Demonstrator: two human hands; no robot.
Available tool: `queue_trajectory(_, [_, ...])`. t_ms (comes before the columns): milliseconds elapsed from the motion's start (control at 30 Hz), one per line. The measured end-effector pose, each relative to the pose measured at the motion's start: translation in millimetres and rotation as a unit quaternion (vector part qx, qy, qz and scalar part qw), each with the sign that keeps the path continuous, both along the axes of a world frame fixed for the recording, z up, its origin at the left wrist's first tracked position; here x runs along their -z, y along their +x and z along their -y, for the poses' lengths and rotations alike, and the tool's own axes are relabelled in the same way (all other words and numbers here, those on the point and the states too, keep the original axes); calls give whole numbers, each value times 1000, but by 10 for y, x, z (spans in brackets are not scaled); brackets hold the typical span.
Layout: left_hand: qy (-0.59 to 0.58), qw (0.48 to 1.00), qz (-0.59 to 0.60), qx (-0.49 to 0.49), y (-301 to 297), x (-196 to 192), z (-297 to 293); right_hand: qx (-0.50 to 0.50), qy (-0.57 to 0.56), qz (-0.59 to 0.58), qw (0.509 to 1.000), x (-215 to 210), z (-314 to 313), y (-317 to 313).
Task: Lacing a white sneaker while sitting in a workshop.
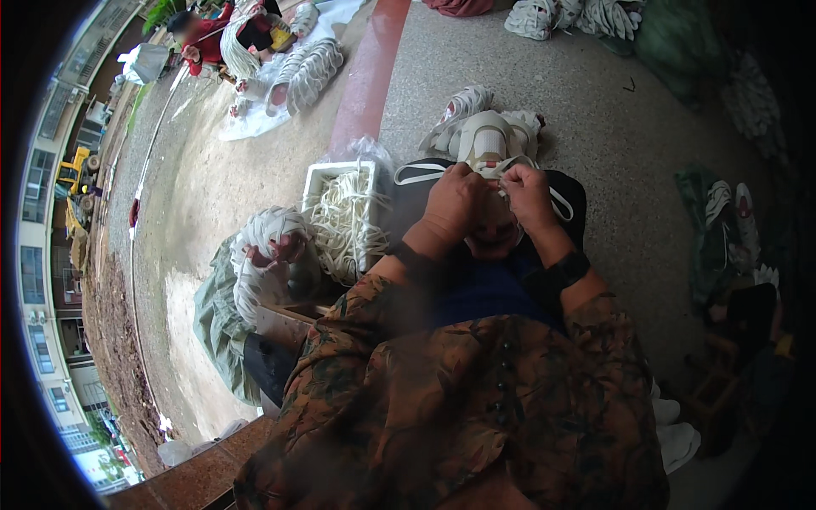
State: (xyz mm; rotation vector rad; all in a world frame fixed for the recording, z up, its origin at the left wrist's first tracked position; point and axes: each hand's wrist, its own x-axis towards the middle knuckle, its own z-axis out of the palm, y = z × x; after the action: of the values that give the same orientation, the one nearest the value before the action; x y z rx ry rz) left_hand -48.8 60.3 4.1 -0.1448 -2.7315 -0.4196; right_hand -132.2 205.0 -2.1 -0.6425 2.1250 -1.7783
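Note:
A pale beige sneaker (490, 143) lies across my lap, its toe pointing away from me and its reddish opening toward my body. Over its eyelet area, my left hand (452, 202) is closed with fingers bent around a white shoelace (418, 172), part of which loops out to the left. Opposite it, my right hand (529, 194) pinches the lace, and another loop curves out beside that hand. My fingers cover most of the eyelets. Just beyond the sneaker's toe are more pale shoes (466, 104), partly hidden by it.
To my left stands a white box (316, 180) of loose laces, beside bundled white shoes (259, 265) on a green sack (217, 310). More shoes (534, 19) lie at the far right. Another person (202, 47) sits far left near rows of shoes (308, 72).

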Motion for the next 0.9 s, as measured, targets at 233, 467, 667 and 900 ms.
queue_trajectory(233, [175,983,-12,-49,82,-236,-46,-5,-191,126,974,-223,-328,4])
queue_trajectory(467, [231,971,59,-6,46,-217,-13,-23,-73,-162,984,-404,-166,124])
queue_trajectory(667, [197,974,56,92,-2,-248,45,-52,-68,-56,995,-408,-191,80])
queue_trajectory(900, [477,874,92,11,-164,-216,52,-68,-76,73,992,-435,-283,-9])
